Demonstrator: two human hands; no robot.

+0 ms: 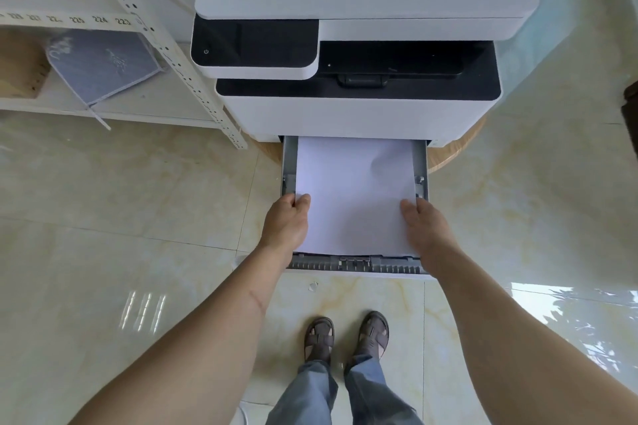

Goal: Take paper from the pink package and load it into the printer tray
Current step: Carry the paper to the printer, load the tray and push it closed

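**Paper held by both side edges over the open printer tray**

Paper [352, 197], a white stack or sheet, lies within the pulled-out grey tray [359, 266] at the bottom of the white and black printer [359, 45]. Its far end runs in under the printer body, so that edge is hidden. How thick the stack is cannot be told from above. A soft shadowed dent shows near the far right corner of the sheet. The pink package is nowhere in view.

The left hand [284, 222] grips the paper's left edge near its near corner: the thumb lies on top of the sheet, and the fingers curl down over the edge, their tips hidden beneath. The right hand [426, 224] holds the right edge in the same way, thumb on top and the fingers out of sight beside or under the sheet. Whether the paper rests flat on the tray floor or is held slightly above it cannot be told.

The printer stands on a round wooden surface [455, 145], mostly hidden. A white metal shelf [114, 110] stands to the left, cut off by the frame. The person's sandalled feet [345, 338] stand on pale tiled floor [103, 217].
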